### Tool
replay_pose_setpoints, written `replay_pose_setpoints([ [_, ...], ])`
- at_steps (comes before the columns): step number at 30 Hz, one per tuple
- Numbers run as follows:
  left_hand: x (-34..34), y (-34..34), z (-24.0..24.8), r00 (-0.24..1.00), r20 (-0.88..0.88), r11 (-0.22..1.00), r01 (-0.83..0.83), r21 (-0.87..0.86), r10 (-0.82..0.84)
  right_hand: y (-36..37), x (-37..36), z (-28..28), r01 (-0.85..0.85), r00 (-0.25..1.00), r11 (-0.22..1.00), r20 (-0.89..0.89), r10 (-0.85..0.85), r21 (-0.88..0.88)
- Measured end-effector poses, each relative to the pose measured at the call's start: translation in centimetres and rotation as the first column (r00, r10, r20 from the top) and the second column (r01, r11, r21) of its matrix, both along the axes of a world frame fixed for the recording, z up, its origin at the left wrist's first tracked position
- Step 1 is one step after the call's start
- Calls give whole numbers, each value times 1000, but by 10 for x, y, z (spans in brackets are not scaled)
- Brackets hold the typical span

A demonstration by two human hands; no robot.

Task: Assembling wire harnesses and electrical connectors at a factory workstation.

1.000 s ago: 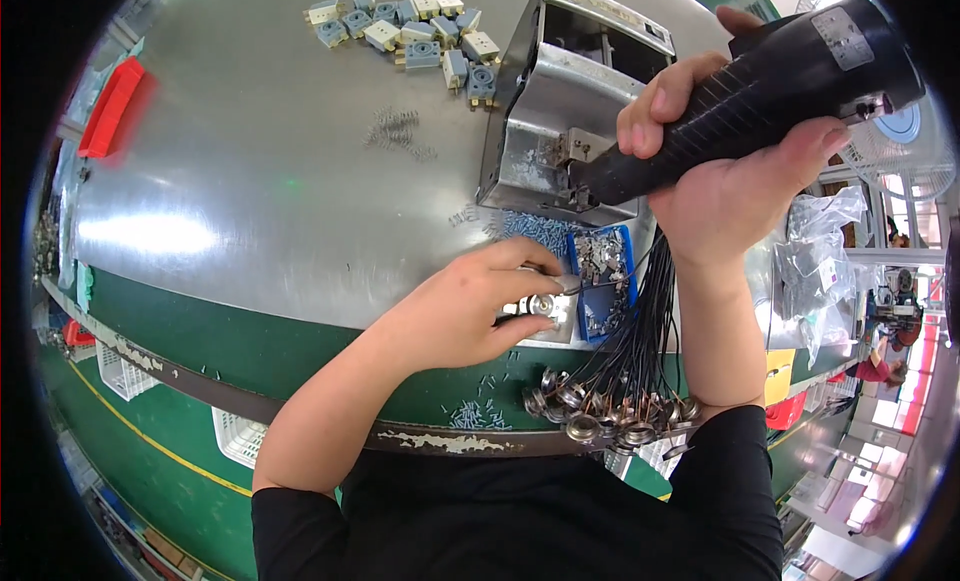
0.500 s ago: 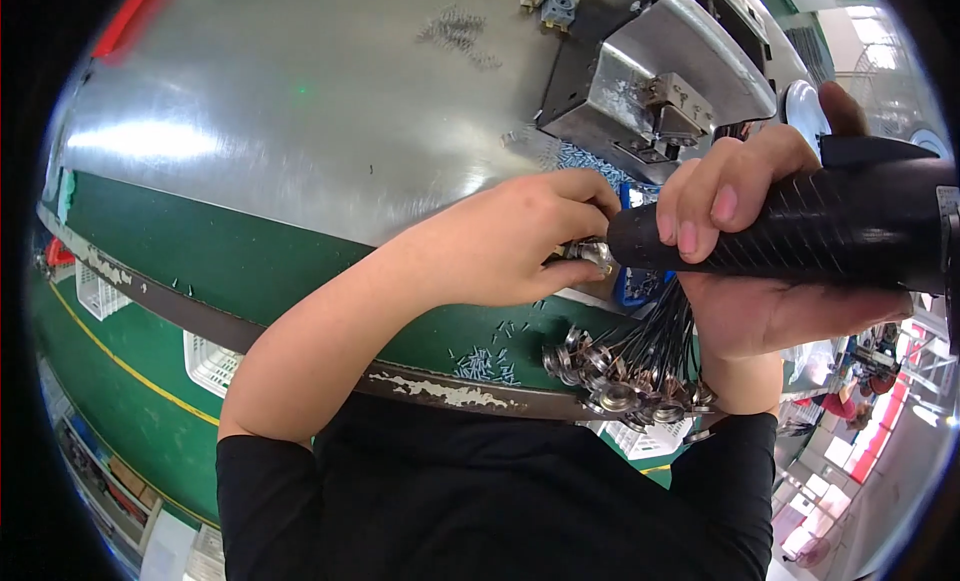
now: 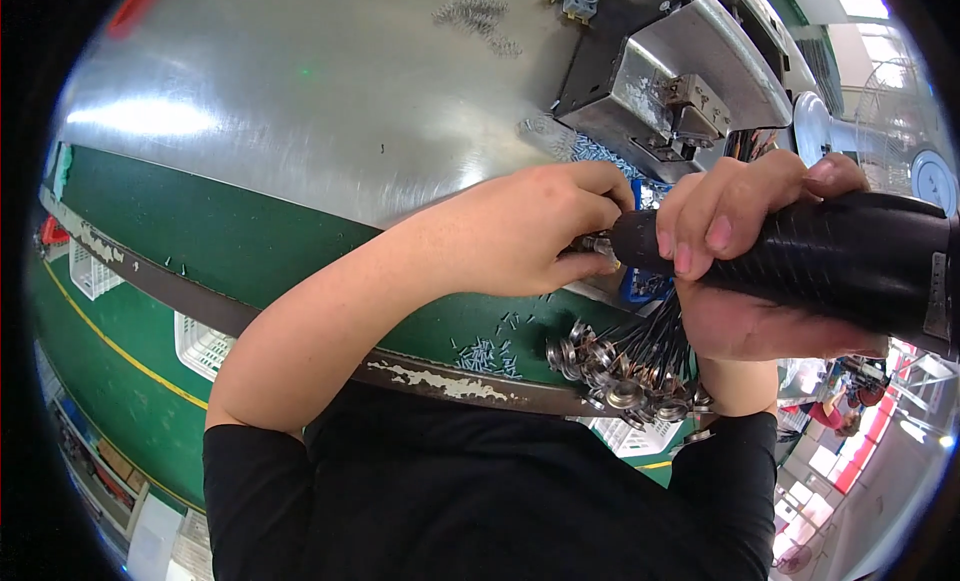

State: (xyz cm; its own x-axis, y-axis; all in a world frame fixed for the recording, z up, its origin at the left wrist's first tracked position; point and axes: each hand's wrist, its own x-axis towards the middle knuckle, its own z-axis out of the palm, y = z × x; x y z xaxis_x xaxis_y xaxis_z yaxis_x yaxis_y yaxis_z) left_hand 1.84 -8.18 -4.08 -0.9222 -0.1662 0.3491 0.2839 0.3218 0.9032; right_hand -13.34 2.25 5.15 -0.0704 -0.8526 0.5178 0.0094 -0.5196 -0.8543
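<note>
My right hand (image 3: pixel 735 226) is wrapped round a thick black electric screwdriver (image 3: pixel 850 256), which lies almost level with its nose pointing left. Right at that nose, my left hand (image 3: pixel 565 226) pinches a small shiny metal part (image 3: pixel 600 246) between thumb and fingers. The screwdriver's tip and most of the part are hidden by the fingers and the nose. Below the hands, a bundle of round metal pieces on black wires (image 3: pixel 625 389) lies at the bench edge. Behind them a blue tray (image 3: pixel 638 284) is partly covered.
Small screws (image 3: pixel 487 357) are scattered on the green mat (image 3: pixel 270 221); more bluish screws (image 3: pixel 605 158) lie beside a metal fixture (image 3: pixel 660 96). Springs (image 3: pixel 475 19) rest on the steel sheet (image 3: pixel 300 111). White baskets (image 3: pixel 200 343) stand below the bench, and a fan (image 3: pixel 890 111) is at right.
The screwdriver's rear end has dropped, and my right forefinger has come down onto its body. My left hand keeps its pinch at the nose. The whole view has shifted slightly.
</note>
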Motion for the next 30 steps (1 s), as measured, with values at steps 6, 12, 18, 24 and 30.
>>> replay_pose_setpoints([
  [6, -1, 0, -2, 1000, -20, 1000, 7, 7, -7, 1, 0, -2, -42, 998, 999, -46, 41, -29],
  [12, -1, 0, -3, 999, -47, 1000, 2, -12, -2, 2, -1, -5, -71, 993, 997, -95, 69, -17],
  [18, -1, -3, 0, 999, -38, 999, 31, -38, -32, -3, -11, 12, -105, 991, 994, -83, 104, -15],
  [24, -1, 0, 2, 1000, -20, 998, 17, -59, -18, 0, -24, 43, 102, 986, 991, 125, -112, 87],
  [30, -2, 7, 8, 952, -296, 971, -142, -192, 81, 8, -25, 44, 419, 908, 878, -94, -409, 232],
])
